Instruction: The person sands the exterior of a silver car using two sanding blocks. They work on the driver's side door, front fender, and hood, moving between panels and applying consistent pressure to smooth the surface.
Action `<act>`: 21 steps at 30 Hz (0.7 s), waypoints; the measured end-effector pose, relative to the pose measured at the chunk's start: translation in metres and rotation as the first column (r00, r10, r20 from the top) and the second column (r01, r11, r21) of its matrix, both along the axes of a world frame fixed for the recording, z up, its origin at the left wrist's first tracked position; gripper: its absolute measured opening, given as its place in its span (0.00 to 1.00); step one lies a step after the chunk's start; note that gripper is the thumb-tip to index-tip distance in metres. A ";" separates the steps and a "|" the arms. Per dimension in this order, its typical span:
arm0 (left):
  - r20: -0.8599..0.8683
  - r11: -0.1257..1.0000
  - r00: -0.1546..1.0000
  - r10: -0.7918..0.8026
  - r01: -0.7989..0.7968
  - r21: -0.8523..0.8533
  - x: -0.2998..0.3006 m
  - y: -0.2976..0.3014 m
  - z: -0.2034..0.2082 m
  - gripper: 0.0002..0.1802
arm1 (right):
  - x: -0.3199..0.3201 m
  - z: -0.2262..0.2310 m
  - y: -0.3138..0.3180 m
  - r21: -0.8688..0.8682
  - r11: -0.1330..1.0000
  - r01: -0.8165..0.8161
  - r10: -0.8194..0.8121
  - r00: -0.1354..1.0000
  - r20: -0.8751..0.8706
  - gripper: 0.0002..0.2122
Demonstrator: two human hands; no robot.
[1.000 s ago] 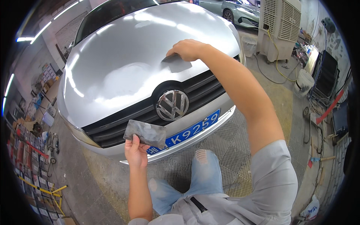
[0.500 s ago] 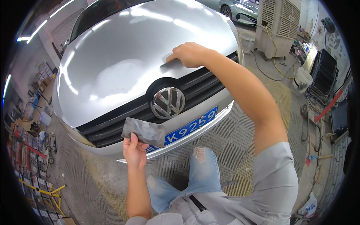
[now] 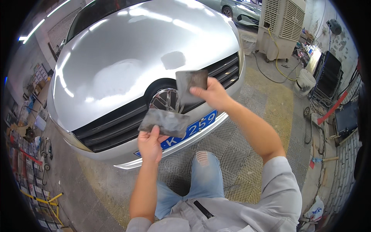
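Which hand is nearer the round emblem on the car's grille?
Right. The right hand holds its dark sheet just beside the emblem; the left hand is lower, in front of the bumper.

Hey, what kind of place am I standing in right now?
Most likely a car repair or body shop. A silver car fills the bay, a big air cooler stands by the wall, and each hand, left and right, holds a grey abrasive sheet.
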State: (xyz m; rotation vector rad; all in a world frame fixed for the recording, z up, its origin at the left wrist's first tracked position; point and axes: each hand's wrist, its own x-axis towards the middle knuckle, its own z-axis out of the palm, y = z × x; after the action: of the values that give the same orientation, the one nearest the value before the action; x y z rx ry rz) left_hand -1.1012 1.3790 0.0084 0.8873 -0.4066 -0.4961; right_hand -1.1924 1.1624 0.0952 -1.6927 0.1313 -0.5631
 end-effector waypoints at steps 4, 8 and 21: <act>0.034 0.995 0.997 0.064 -0.061 -0.075 0.000 -0.025 0.004 0.12 | -0.007 -0.011 0.015 -0.265 0.956 -0.125 0.119 0.992 -0.038 0.09; -0.005 0.968 0.978 0.207 -0.206 -0.142 0.020 -0.008 0.018 0.12 | -0.005 0.016 0.001 -0.782 0.562 -0.267 0.120 0.963 -0.243 0.10; -0.010 0.976 0.982 0.190 -0.190 -0.105 0.020 0.038 0.009 0.10 | 0.113 0.090 -0.051 -0.989 0.148 -0.007 -0.273 0.961 -0.048 0.22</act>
State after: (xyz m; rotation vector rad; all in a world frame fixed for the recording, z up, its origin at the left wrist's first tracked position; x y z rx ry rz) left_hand -1.0807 1.4174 0.0176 0.8141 -0.3411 -0.2959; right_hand -1.0795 1.1116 0.1852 -3.1494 0.0568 -0.6321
